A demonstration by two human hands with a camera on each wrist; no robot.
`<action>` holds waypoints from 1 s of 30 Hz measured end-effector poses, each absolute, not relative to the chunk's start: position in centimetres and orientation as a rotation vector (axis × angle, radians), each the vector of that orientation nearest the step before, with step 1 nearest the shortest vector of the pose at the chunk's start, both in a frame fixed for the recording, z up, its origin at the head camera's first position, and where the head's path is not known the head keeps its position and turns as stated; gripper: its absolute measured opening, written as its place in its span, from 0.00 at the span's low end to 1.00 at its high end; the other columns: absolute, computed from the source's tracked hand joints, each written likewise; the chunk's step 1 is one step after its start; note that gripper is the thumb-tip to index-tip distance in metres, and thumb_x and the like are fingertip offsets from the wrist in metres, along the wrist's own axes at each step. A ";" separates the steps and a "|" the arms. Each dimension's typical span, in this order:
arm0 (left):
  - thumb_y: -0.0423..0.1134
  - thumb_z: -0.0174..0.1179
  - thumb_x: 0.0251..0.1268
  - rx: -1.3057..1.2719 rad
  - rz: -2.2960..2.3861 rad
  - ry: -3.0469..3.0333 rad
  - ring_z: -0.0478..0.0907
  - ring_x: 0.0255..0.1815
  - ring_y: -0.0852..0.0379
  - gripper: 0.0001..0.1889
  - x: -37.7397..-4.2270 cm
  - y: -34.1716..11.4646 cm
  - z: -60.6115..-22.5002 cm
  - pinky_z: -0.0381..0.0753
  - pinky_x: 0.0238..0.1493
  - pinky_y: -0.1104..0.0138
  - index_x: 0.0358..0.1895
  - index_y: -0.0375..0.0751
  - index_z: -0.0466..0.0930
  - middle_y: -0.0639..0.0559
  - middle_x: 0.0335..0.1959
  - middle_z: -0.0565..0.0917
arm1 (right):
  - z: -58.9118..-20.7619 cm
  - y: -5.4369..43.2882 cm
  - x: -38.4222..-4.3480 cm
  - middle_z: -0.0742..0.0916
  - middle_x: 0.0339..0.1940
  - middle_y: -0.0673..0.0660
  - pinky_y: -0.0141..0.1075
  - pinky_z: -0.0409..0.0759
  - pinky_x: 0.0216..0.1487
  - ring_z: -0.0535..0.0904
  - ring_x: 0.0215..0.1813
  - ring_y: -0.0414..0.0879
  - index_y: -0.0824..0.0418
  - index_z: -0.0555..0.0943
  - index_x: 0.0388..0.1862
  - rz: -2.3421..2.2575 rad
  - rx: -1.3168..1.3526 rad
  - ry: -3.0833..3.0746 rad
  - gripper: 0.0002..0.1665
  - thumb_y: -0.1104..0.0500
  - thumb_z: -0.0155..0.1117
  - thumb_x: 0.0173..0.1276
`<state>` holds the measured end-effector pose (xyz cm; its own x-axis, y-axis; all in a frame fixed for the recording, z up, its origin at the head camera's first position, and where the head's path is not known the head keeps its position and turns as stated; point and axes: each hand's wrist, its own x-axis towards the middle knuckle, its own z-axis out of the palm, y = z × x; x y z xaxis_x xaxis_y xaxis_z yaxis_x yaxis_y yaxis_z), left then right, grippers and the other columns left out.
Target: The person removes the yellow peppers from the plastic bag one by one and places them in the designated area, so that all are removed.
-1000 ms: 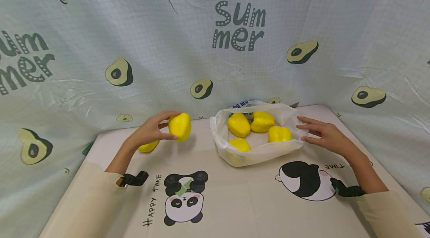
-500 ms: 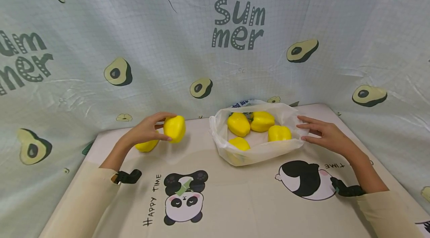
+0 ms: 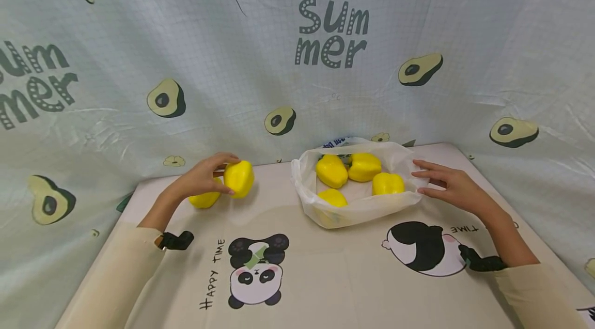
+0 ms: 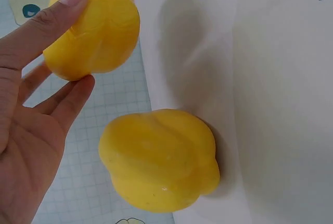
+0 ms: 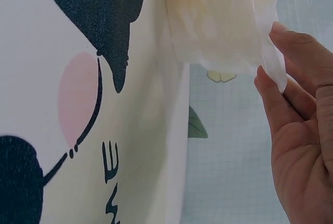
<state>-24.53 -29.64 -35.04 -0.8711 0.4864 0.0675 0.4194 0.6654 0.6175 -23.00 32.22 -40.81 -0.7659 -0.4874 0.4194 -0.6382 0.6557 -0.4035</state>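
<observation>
My left hand (image 3: pixel 204 179) holds a yellow bell pepper (image 3: pixel 239 179) between thumb and fingers, above the table at the left. Behind that hand, partly hidden by it, a second yellow pepper (image 4: pixel 161 159) lies on the table. A white plastic bag (image 3: pixel 325 218) stands with its mouth spread at the back middle, and several yellow peppers (image 3: pixel 364 167) are inside it. At the bag's right side, my right hand (image 3: pixel 448 184) pinches the rim. The right wrist view has the thin plastic (image 5: pixel 223 21) between the thumb and fingers of my right hand (image 5: pixel 299 125).
The table (image 3: pixel 334 277) has a pale cloth with printed pandas. A hanging sheet (image 3: pixel 223 76) with avocado prints rises close behind the bag. A black wrist mount (image 3: pixel 178 240) sticks out from the left sleeve, another mount (image 3: pixel 483 261) from the right.
My left hand has drifted left and a little lower with its pepper, farther from the bag. My right hand keeps its place at the bag's rim.
</observation>
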 end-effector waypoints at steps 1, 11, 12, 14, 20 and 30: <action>0.34 0.79 0.52 0.767 0.982 2.778 0.69 0.69 0.32 0.41 -24.6 -29.7 -35.0 0.69 0.69 0.42 0.70 0.31 0.69 0.33 0.70 0.68 | -40.8 32.2 -23.0 0.79 0.68 0.66 0.10 0.68 0.53 0.65 0.66 0.20 0.62 0.85 0.58 0.784 0.905 -2.601 0.26 0.62 0.78 0.59; 0.38 0.81 0.50 0.769 0.802 2.871 0.68 0.69 0.35 0.41 -24.5 -29.9 -34.8 0.64 0.73 0.40 0.69 0.34 0.72 0.37 0.68 0.74 | -40.5 32.2 -22.9 0.78 0.69 0.67 0.10 0.65 0.54 0.63 0.67 0.20 0.63 0.85 0.59 0.791 0.903 -2.618 0.26 0.61 0.77 0.61; 0.39 0.81 0.50 0.763 0.786 2.877 0.68 0.70 0.34 0.41 -24.5 -29.9 -34.8 0.64 0.72 0.39 0.69 0.35 0.72 0.37 0.68 0.74 | -40.5 32.2 -22.8 0.78 0.69 0.67 0.10 0.66 0.54 0.64 0.67 0.21 0.63 0.85 0.59 0.789 0.901 -2.624 0.26 0.61 0.77 0.61; 0.40 0.80 0.50 0.755 0.759 2.887 0.67 0.71 0.33 0.41 -24.5 -30.0 -34.8 0.63 0.72 0.37 0.69 0.36 0.72 0.37 0.69 0.73 | -40.4 32.2 -22.8 0.78 0.69 0.67 0.10 0.66 0.54 0.67 0.68 0.26 0.63 0.85 0.59 0.781 0.897 -2.632 0.26 0.61 0.77 0.61; 0.41 0.80 0.50 0.732 0.701 2.897 0.66 0.72 0.33 0.41 -24.7 -30.5 -35.2 0.62 0.72 0.35 0.70 0.38 0.73 0.37 0.71 0.73 | -40.4 32.1 -22.8 0.78 0.70 0.66 0.14 0.71 0.55 0.73 0.69 0.43 0.62 0.84 0.60 0.768 0.888 -2.654 0.26 0.60 0.76 0.62; 0.42 0.80 0.51 0.712 0.700 2.875 0.69 0.70 0.32 0.41 -24.7 -31.0 -35.6 0.67 0.70 0.38 0.70 0.38 0.73 0.37 0.70 0.74 | -40.4 32.0 -22.7 0.78 0.70 0.65 0.36 0.81 0.53 0.75 0.68 0.45 0.62 0.84 0.60 0.754 0.876 -2.653 0.26 0.60 0.77 0.61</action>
